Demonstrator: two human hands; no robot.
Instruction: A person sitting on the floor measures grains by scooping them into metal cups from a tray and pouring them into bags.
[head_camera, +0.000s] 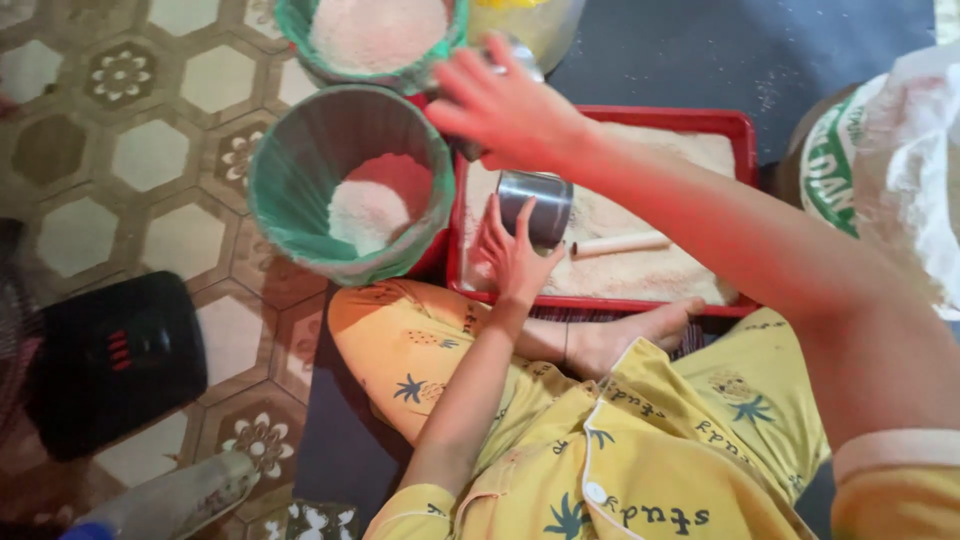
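Observation:
I sit cross-legged in yellow printed pyjamas. My left hand (508, 255) is pressed around the side of a steel cup (540, 203) that stands in a red tray (700, 118) of pale grain. My right hand (505, 105) reaches across the tray's far left corner and grips a second shiny metal cup (518, 57), mostly hidden under its fingers, beside the rim of a green-lined bowl (290, 150) holding a small heap of white grain. A pale wooden stick (620, 243) lies on the grain in the tray.
A second green-lined bowl (375, 35) full of grain sits at the top, next to a clear container (535, 22). A white sack (890, 150) stands at the right. A black box (110, 360) rests on the patterned tile floor at the left. My bare foot (625, 335) lies against the tray.

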